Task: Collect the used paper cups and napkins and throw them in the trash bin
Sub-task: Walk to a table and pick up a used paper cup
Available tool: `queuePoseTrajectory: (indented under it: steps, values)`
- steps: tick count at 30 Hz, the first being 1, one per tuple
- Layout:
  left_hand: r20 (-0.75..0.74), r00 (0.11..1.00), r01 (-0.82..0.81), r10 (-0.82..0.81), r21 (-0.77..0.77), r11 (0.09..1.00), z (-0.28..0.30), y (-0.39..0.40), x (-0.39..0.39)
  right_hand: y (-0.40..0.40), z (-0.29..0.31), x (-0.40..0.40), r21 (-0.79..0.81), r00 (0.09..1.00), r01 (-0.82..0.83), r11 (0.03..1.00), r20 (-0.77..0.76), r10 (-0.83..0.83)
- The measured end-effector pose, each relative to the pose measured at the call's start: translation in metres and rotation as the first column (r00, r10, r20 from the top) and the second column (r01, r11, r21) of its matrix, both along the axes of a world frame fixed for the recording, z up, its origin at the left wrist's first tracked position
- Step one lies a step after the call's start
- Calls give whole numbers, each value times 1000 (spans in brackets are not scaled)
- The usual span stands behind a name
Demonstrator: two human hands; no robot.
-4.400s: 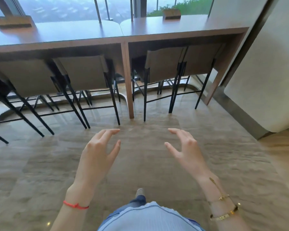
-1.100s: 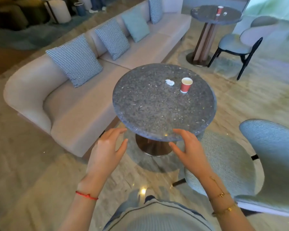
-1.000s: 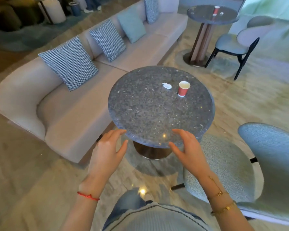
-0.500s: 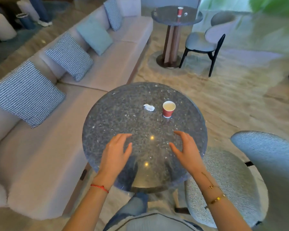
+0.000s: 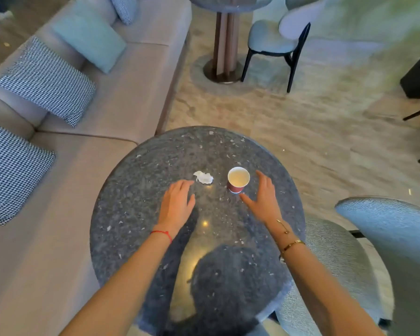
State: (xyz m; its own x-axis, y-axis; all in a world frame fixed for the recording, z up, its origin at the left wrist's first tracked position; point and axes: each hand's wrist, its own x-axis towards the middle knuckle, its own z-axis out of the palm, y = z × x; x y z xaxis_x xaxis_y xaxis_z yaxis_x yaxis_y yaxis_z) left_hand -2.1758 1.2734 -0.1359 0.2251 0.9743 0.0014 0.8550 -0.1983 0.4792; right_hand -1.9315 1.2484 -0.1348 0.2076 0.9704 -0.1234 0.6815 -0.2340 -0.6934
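Note:
A red paper cup (image 5: 238, 179) stands upright on a round dark stone table (image 5: 155, 238). A crumpled white napkin (image 5: 203, 177) lies just left of it. My left hand (image 5: 177, 204) hovers open over the table, its fingertips just short of the napkin. My right hand (image 5: 264, 198) is open beside the cup, fingers on the cup's right, thumb below it, not gripping. No trash bin is in view.
A long beige sofa (image 5: 121, 110) with checked and teal cushions runs along the left. A grey upholstered chair (image 5: 383, 238) stands close at the right. A second round table's pedestal (image 5: 224, 42) and a chair (image 5: 277, 37) are farther back.
I have stepped up to the table and the view has tipped down. Both hands have reached forward across the tabletop, the left toward the napkin and the right alongside the cup.

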Motion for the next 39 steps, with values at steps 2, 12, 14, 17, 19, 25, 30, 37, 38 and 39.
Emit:
queuePoseTrajectory:
  steps: [2,12,14,17,19,25,30,37,38,39]
  values:
    - [-22,1000,-2,1,-29,1000,-13,21,11,17,-15,7,-48,1000,3,999,-21,-4]
    - [-198,980,-28,-9,-179,983,-72,79,52,60,-73,24,-92,990,-126,988,-70,119]
    - [-212,977,-26,-17,-197,980,-79,81,56,63,-80,26,-80,985,-134,988,-117,124]
    - [-222,975,-27,-28,-237,971,-88,84,64,67,-88,31,-56,975,-154,986,-171,143]
    - [-210,977,-23,-31,-252,967,-91,81,64,68,-89,28,-42,971,-151,988,-191,140]
    - [-118,992,-66,36,-255,965,-94,63,69,68,-82,32,-25,959,-117,993,-262,106]
    - [88,980,-152,180,-258,954,-73,30,65,43,-62,40,14,952,-76,997,-296,77]
    - [249,949,-152,191,-168,974,-31,-33,52,-35,-30,50,69,966,-18,997,-258,35]
    - [256,950,-141,177,-154,978,-25,-44,49,-49,-27,51,73,965,-1,997,-261,20]
    - [264,951,-126,159,-137,983,-19,-56,47,-65,-23,52,75,964,20,997,-266,1]
